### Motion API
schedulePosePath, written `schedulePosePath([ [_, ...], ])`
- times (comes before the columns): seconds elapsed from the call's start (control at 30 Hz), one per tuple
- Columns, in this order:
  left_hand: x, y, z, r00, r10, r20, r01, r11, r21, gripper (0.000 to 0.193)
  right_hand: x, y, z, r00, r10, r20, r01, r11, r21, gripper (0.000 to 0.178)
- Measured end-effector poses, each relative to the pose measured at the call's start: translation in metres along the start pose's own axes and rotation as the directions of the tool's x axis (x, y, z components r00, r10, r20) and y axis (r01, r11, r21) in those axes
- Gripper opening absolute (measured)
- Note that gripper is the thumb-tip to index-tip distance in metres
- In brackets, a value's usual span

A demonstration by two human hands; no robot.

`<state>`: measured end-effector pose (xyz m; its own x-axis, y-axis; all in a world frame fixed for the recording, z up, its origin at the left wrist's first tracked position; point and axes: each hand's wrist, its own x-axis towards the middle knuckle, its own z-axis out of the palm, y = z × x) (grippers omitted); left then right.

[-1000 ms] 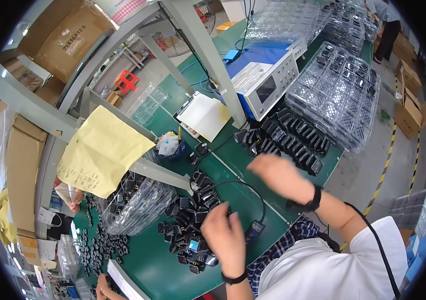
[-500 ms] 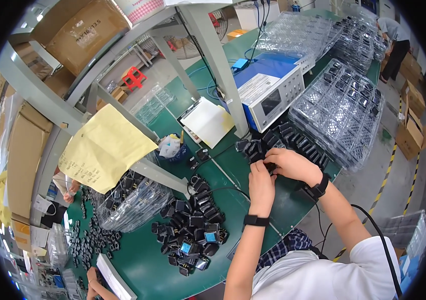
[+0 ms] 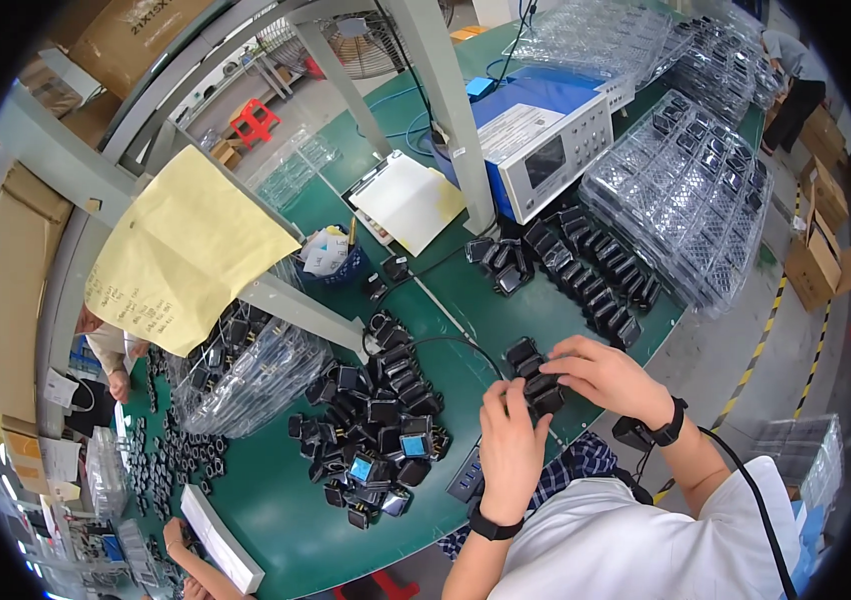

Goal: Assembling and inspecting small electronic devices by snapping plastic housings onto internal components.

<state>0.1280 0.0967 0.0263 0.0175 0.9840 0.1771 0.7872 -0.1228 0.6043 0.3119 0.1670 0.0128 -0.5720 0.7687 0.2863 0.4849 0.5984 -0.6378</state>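
A short row of small black square devices (image 3: 523,354), like watch bodies, lies on the green table (image 3: 331,545) near its front edge. My left hand (image 3: 512,450) is at the near left of this row, its thumb apart from the slightly bent fingers. From the right, my right hand (image 3: 611,378) reaches over the row with fingers stretched, the tips touching or just above the devices. Both hands look open, though the fingertips partly hide the devices. A black band circles each wrist. Longer rows of the same devices (image 3: 586,275) stand beyond my hands.
A device heap (image 3: 376,430) lies left of me. Behind stand a blue-and-white instrument (image 3: 566,150), clear trays (image 3: 681,200) and a clipboard (image 3: 406,205). A metal post (image 3: 456,130) and yellow sheet (image 3: 186,250) rise nearby. Another person's hand (image 3: 178,537) is at lower left.
My hands have come nearer to me and moved apart from each other. A short row of devices now shows between them, separate from the rows behind. The view has shifted slightly.
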Motion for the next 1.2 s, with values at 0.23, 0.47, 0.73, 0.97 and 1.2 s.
schedulePosePath([
  [0.23,-0.015,-0.004,0.031,0.991,0.031,0.127,-0.046,0.993,0.113,0.050,0.008,0.001,0.008,0.985,-0.093,0.146,0.123,0.969,-0.212,0.041],
  [0.47,-0.054,-0.003,-0.009,0.989,0.096,0.113,-0.101,0.994,0.037,0.042,0.021,-0.007,0.011,0.949,-0.061,0.309,0.163,0.935,-0.316,0.039],
  [0.73,-0.129,-0.063,-0.059,0.941,-0.276,-0.198,0.256,0.959,-0.118,0.044,0.035,-0.037,0.016,0.915,-0.053,0.399,0.133,0.976,-0.174,0.045],
  [0.97,-0.132,-0.063,-0.060,0.897,-0.385,-0.219,0.362,0.922,-0.138,0.046,0.049,-0.058,0.054,0.843,-0.222,0.490,0.061,0.945,0.322,0.047],
  [1.2,-0.118,-0.057,-0.074,0.894,-0.426,-0.137,0.420,0.905,-0.071,0.045,0.063,-0.074,0.062,0.770,-0.312,0.556,0.336,0.940,0.063,0.044],
])
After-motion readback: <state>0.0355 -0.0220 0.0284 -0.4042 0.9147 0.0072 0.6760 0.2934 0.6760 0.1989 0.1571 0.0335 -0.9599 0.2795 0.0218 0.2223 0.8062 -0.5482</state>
